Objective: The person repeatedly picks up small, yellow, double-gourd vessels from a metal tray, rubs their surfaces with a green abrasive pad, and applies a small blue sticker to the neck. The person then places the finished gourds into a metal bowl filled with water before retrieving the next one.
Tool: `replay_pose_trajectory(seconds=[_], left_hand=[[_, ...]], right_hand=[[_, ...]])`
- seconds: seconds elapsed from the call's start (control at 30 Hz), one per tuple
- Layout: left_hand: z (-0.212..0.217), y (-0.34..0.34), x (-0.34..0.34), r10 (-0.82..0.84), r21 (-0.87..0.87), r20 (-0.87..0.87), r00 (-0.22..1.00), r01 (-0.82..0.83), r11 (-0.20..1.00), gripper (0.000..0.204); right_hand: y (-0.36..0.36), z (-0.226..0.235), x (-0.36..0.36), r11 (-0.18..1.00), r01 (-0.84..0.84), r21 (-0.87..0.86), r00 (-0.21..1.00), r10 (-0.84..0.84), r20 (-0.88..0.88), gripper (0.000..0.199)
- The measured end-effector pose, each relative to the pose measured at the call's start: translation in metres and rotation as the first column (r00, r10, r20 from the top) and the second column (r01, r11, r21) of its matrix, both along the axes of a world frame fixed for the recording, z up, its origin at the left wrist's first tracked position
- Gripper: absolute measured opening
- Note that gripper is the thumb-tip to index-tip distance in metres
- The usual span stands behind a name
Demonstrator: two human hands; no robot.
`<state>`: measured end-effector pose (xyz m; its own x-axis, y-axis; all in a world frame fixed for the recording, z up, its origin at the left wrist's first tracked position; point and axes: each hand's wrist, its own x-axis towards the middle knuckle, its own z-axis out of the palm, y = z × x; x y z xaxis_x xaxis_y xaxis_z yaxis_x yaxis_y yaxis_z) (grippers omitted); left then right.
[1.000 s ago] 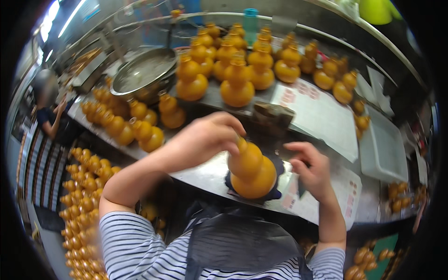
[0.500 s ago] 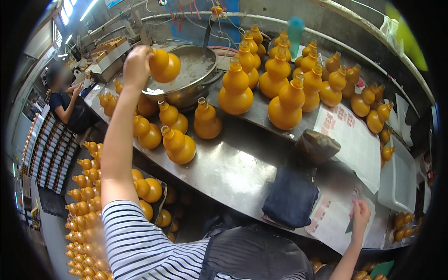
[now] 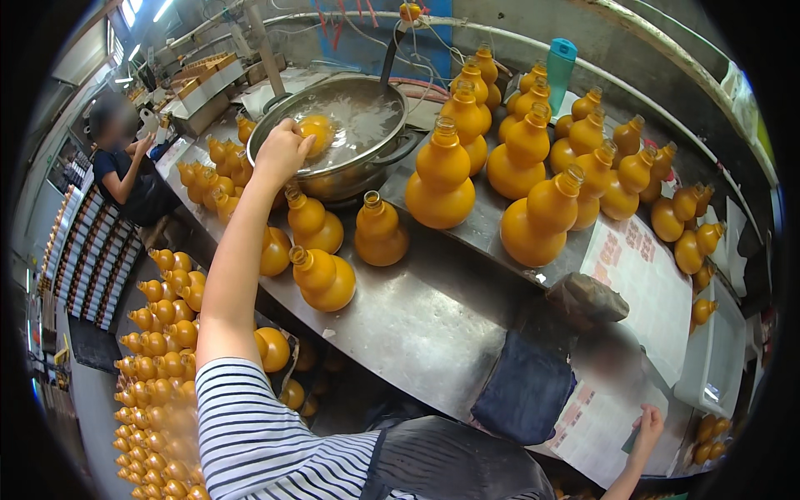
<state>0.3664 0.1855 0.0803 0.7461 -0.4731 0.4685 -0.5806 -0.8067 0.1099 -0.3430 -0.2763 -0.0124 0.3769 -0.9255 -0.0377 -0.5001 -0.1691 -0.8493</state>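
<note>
My left hand [image 3: 284, 154] is closed round an amber gourd-shaped bottle [image 3: 318, 133], probably at its neck, which the fingers hide. The bottle lies tilted, partly sunk in the water of a wide metal pan [image 3: 403, 117]. Over at the right, my right hand [image 3: 649, 425] is pinched closed above printed label sheets [image 3: 596, 425]. A dark green sliver [image 3: 630, 441] shows beside its fingers; what they hold is too small to make out. Nearest the pan on the metal bench stand gourd bottles, among them one upright bottle [image 3: 382, 229] and one leaning bottle [image 3: 323, 279].
More gourd bottles [image 3: 442, 179] crowd the raised shelf, near a teal flask [image 3: 561, 71]. A folded dark cloth [image 3: 523, 387] and a brownish lump [image 3: 587, 298] lie before the sheets. A clear plastic bin [image 3: 717, 358] stands right. Stacked bottles [image 3: 158, 367] fill the left; a person [image 3: 125, 167] works beyond.
My left hand has lowered the gourd bottle from above the pan's edge into the water, which now ripples. My right hand stays pinched over the sheets. The whole view has shifted slightly.
</note>
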Motion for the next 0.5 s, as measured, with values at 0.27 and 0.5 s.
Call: replay_pose_trajectory(seconds=[0.27, 0.5], left_hand=[[-0.001, -0.009, -0.001, 0.1, 0.223, -0.064, 0.993, -0.084, 0.971, 0.037], [0.004, -0.016, -0.006, 0.12, 0.289, -0.077, 0.99, -0.093, 0.953, 0.037]], right_hand=[[-0.013, -0.002, 0.006, 0.999, -0.041, -0.021, 0.999, 0.041, -0.028, 0.02], [-0.02, -0.01, 0.002, 0.999, -0.039, -0.018, 0.999, 0.038, -0.038, 0.02]])
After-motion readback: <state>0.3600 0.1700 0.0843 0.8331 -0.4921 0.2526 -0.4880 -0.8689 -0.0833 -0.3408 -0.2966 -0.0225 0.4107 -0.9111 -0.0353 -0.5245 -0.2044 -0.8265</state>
